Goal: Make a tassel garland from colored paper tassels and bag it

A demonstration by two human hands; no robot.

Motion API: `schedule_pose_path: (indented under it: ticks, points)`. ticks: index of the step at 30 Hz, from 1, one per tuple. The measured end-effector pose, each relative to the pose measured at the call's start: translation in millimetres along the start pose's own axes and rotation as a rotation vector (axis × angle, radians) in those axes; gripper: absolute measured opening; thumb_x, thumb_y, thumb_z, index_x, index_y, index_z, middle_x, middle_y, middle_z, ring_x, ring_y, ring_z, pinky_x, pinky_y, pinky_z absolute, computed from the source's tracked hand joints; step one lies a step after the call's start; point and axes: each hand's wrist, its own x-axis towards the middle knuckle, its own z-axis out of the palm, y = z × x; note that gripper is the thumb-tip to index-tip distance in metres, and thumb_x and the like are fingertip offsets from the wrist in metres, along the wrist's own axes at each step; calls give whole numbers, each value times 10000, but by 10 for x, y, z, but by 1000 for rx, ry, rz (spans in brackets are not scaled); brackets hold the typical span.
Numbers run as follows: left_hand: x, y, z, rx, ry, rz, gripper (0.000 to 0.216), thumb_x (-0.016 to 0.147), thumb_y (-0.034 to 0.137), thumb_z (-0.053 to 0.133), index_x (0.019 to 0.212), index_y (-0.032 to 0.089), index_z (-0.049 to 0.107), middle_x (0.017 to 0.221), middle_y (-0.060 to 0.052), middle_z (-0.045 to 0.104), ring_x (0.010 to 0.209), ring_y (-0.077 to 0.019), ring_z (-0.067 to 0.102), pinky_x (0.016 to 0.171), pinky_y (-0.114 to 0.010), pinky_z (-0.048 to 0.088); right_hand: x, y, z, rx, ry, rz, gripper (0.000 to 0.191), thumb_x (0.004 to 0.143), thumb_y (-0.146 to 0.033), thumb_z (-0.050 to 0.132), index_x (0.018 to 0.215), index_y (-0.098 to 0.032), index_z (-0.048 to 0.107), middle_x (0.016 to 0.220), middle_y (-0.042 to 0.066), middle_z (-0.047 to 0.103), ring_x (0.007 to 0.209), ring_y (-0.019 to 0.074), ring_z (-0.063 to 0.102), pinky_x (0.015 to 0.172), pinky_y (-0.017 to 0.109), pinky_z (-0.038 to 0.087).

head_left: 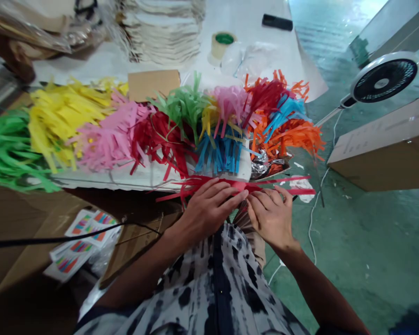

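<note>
A strip of red fringed tissue paper (244, 185) lies stretched across my lap, just below the table edge. My left hand (209, 207) rests over its left part with fingers curled down, pressing and pinching the paper. From the other side, my right hand (270, 214) pinches the same strip near its middle, fingertips almost meeting those of the left. Piles of fringed paper lie on the white board (125, 179) in front: green (7, 149), yellow (59, 114), pink (108, 135), red (157, 139), blue (219, 153) and orange (293, 135).
A tape roll (222, 44), a black bar (277, 22) and stacked cream sheets (164, 32) lie at the far side. Cardboard boxes and printed colour cards (80, 242) sit at my left. A fan (384, 79) and a long carton (387, 144) stand on the green floor, right.
</note>
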Motion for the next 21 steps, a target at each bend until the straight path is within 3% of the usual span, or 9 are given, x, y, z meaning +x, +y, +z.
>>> schedule_pose_path:
  ticks: [3, 5, 8, 10, 13, 16, 19, 21]
  points:
    - [3, -71, 97, 124, -86, -58, 304, 1002, 169, 606, 1296, 190, 680, 1117, -76, 771, 991, -227, 684, 856, -397, 526, -6, -11, 3, 0, 9, -1, 152, 986, -221, 658, 1084, -231, 774, 1075, 24, 818, 1051, 233, 666, 1137, 476, 341]
    - [-57, -118, -13, 183, -126, -139, 140, 1005, 266, 634, 1063, 189, 735, 920, -63, 749, 854, -232, 656, 768, -408, 485, -4, -18, 4, 2, 11, -4, 154, 982, -213, 662, 1095, -220, 767, 1080, 27, 817, 1048, 236, 668, 1139, 483, 344]
    - [-170, -148, -321, 244, -118, -284, 371, 999, 460, 650, 723, 212, 657, 691, -33, 659, 753, -229, 610, 739, -415, 440, 6, -30, 11, 3, 20, 1, 138, 979, -210, 660, 1075, -213, 760, 1060, 28, 816, 1049, 241, 669, 1137, 488, 347]
    - [-212, -143, -475, 283, -29, -393, 436, 991, 488, 660, 651, 218, 622, 629, -23, 633, 720, -221, 595, 728, -408, 433, 13, -41, 17, 2, 22, 9, 122, 978, -208, 657, 1049, -209, 756, 1042, 30, 814, 1048, 243, 668, 1136, 489, 347]
    - [-188, -129, -455, 171, 79, -364, 254, 961, 475, 715, 906, 230, 749, 854, -43, 761, 867, -233, 670, 819, -407, 516, 20, -59, 18, 0, 11, 13, 121, 981, -213, 649, 1042, -206, 752, 1051, 36, 812, 1052, 247, 663, 1134, 495, 345]
    - [-98, -145, -189, 29, 37, -164, 346, 966, 380, 726, 1274, 223, 713, 1223, -89, 770, 1151, -258, 682, 1007, -421, 557, 34, -80, 0, 1, -5, 20, 131, 989, -217, 633, 1040, -214, 753, 1046, 33, 810, 1052, 246, 659, 1134, 497, 337]
    - [-36, -199, 64, 21, 21, -94, 220, 994, 221, 665, 1197, 185, 740, 1162, -84, 786, 1085, -238, 701, 963, -391, 583, 71, -100, -27, 27, -43, 43, 154, 1002, -249, 620, 1065, -212, 756, 1080, 43, 803, 1071, 252, 653, 1144, 504, 319]
    - [-33, -240, 127, 12, 24, -98, 185, 1005, 203, 641, 1149, 189, 757, 1128, -81, 791, 1058, -232, 704, 922, -385, 583, 104, -101, -39, 64, -91, 70, 205, 1012, -290, 621, 1152, -219, 753, 1151, 49, 792, 1103, 260, 639, 1118, 498, 327]
